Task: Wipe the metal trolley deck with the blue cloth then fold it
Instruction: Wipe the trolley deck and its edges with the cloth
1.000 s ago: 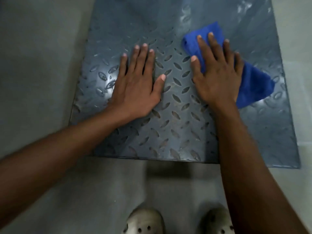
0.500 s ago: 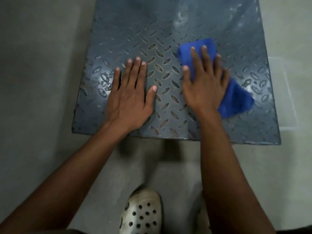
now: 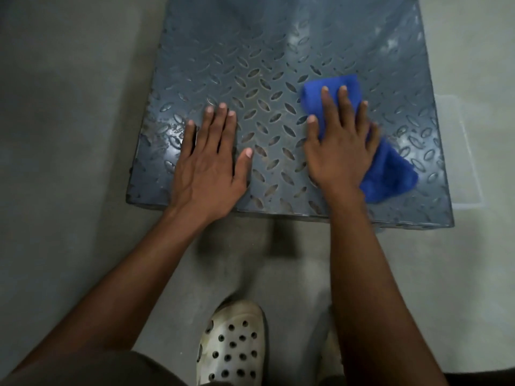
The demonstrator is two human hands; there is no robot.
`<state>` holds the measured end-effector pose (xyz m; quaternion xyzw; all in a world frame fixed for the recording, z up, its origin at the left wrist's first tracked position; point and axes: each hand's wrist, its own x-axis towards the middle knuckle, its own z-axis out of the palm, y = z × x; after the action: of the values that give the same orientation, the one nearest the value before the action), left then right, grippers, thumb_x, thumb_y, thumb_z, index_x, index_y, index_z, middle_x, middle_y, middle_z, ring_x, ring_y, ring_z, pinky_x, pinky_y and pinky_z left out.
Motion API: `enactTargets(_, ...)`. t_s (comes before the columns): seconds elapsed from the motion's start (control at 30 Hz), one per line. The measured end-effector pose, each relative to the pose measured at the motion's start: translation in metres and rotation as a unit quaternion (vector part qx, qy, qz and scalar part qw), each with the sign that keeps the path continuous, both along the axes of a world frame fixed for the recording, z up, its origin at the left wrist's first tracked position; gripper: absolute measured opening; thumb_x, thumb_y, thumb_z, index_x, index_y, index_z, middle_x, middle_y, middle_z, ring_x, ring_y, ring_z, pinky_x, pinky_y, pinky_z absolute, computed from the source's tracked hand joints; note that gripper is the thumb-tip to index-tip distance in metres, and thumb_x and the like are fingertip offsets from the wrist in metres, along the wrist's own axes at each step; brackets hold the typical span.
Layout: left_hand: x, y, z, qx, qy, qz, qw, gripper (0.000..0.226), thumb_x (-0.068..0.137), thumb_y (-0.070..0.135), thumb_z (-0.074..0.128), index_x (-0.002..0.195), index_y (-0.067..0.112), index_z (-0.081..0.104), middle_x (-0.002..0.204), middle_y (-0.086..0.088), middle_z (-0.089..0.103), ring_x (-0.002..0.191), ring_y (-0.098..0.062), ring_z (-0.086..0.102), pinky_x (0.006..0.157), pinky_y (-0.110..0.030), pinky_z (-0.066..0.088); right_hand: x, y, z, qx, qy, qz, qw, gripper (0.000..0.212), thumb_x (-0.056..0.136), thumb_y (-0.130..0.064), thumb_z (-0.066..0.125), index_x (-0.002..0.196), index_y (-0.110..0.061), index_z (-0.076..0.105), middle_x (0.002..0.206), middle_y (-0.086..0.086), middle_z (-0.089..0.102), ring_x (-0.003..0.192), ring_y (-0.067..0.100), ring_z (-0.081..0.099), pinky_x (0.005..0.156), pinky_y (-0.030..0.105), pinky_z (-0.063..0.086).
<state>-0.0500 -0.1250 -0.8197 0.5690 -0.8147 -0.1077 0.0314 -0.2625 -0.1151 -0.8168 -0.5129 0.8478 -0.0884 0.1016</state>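
The metal trolley deck is a dark grey, roughly square sheet of tread plate, its surface embossed all over with short, lens-shaped raised bars set in a criss-cross pattern. It has a dull sheen, with pale glare patches near its left edge and on the far right side. Its near edge is a thin folded lip with slightly rounded corners. The blue cloth lies on the right half of the deck, near the front edge. It is a soft, fuzzy, deep blue fabric, bunched into a long rumpled strip that runs diagonally from under the fingertips out past the wrist. The right hand lies flat on top of it, fingers straight and slightly spread, the palm pressing the cloth onto the plate without gripping it. The left hand rests palm down on the bare metal to the left, well apart from the cloth, fingers straight and close together, thumb out to the side, holding nothing. The deck sits over a smooth, matte grey floor. A pale, scuffed rubber clog with round holes stands between the forearms.
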Motion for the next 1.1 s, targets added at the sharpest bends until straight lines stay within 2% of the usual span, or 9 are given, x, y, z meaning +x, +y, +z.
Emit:
enactTargets(0.2, 0.023, -0.027, -0.076, -0.045, -0.018, 0.008, 0.999, 0.071, 0.109, 0.05, 0.022, 0.169, 0.011, 0.021, 0.178, -0.007, 0.015, 0.165, -0.022, 0.009, 0.134, -0.046, 0.003, 0.079, 0.028, -0.076, -0.035, -0.013, 0.097, 0.995, 0.058, 0.112, -0.056, 0.029, 0.168, -0.045, 0.019, 0.177, -0.017, 0.013, 0.166, 0.022, 0.007, 0.134, 0.05, 0.006)
enactTargets(0.3, 0.042, -0.03, -0.12, -0.056, -0.029, 0.024, 0.998, 0.072, 0.11, 0.053, 0.019, 0.17, 0.014, 0.017, 0.179, -0.005, 0.01, 0.166, -0.02, 0.004, 0.134, -0.047, 0.002, 0.042, 0.052, -0.123, 0.004, -0.022, 0.041, 0.999, 0.06, 0.112, -0.061, 0.02, 0.168, -0.048, 0.003, 0.178, -0.017, -0.002, 0.166, 0.022, -0.004, 0.133, 0.051, -0.004)
enactTargets(0.37, 0.046, -0.025, -0.135, -0.065, -0.027, 0.024, 0.997, 0.072, 0.11, 0.054, 0.018, 0.17, 0.014, 0.014, 0.179, -0.005, 0.009, 0.166, -0.02, 0.003, 0.134, -0.048, 0.002, 0.009, 0.044, -0.14, 0.008, -0.007, -0.034, 0.999, 0.061, 0.111, -0.06, 0.016, 0.169, -0.045, 0.003, 0.179, -0.013, -0.003, 0.166, 0.027, -0.002, 0.133, 0.057, 0.001)
enactTargets(0.47, 0.05, -0.022, -0.136, -0.077, -0.025, 0.021, 0.996, 0.071, 0.11, 0.052, 0.018, 0.17, 0.015, 0.014, 0.179, -0.004, 0.009, 0.166, -0.02, 0.003, 0.134, -0.048, 0.001, 0.016, 0.001, -0.137, -0.027, -0.025, -0.085, 0.996, 0.059, 0.112, -0.054, 0.018, 0.169, -0.042, 0.007, 0.179, -0.011, 0.0, 0.166, 0.031, 0.0, 0.132, 0.06, 0.002)
enactTargets(0.57, 0.057, -0.014, -0.129, -0.074, -0.016, 0.023, 0.997, 0.067, 0.11, 0.044, 0.02, 0.17, 0.012, 0.018, 0.178, -0.006, 0.013, 0.165, -0.022, 0.007, 0.134, -0.047, 0.002, 0.094, -0.005, -0.125, -0.031, -0.047, 0.033, 0.998, 0.058, 0.114, -0.048, 0.023, 0.17, -0.041, 0.009, 0.179, -0.012, 0.0, 0.166, 0.03, -0.004, 0.132, 0.058, 0.003)
enactTargets(0.7, 0.068, -0.003, -0.129, -0.094, 0.0, 0.026, 0.995, 0.066, 0.105, 0.031, 0.023, 0.167, 0.008, 0.027, 0.176, -0.009, 0.023, 0.164, -0.026, 0.016, 0.134, -0.045, 0.006, 0.153, 0.069, -0.12, -0.032, -0.03, 0.169, 0.985, 0.06, 0.113, -0.048, 0.029, 0.17, -0.039, 0.012, 0.179, -0.013, 0.002, 0.166, 0.024, -0.004, 0.133, 0.049, 0.003)
enactTargets(0.8, 0.073, 0.009, -0.128, -0.098, 0.023, 0.036, 0.994, 0.062, 0.108, 0.031, 0.026, 0.166, 0.011, 0.03, 0.175, -0.007, 0.026, 0.164, -0.025, 0.017, 0.134, -0.045, 0.007, 0.103, 0.1, -0.114, 0.016, -0.043, 0.096, 0.994, 0.06, 0.113, -0.056, 0.022, 0.168, -0.047, 0.001, 0.177, -0.019, -0.007, 0.166, 0.019, -0.009, 0.13, 0.046, 0.005)
enactTargets(0.93, 0.073, 0.016, -0.117, -0.079, 0.005, 0.041, 0.996, 0.064, 0.109, 0.036, 0.022, 0.169, 0.015, 0.022, 0.178, -0.005, 0.016, 0.165, -0.023, 0.009, 0.134, -0.048, 0.003, 0.053, 0.065, -0.105, 0.005, -0.013, -0.029, 0.999, 0.061, 0.114, -0.054, 0.021, 0.169, -0.041, 0.0, 0.179, -0.01, -0.006, 0.166, 0.026, -0.002, 0.129, 0.052, 0.01)
enactTargets(1.1, 0.064, 0.0, -0.11, -0.055, 0.018, 0.039, 0.998, 0.065, 0.107, 0.04, 0.021, 0.169, 0.021, 0.023, 0.178, -0.004, 0.014, 0.165, -0.025, 0.008, 0.133, -0.053, 0.004, 0.117, 0.03, -0.103, -0.042, -0.018, 0.064, 0.997, 0.06, 0.113, -0.045, 0.027, 0.17, -0.038, 0.012, 0.179, -0.01, 0.004, 0.166, 0.026, 0.001, 0.132, 0.053, 0.01)
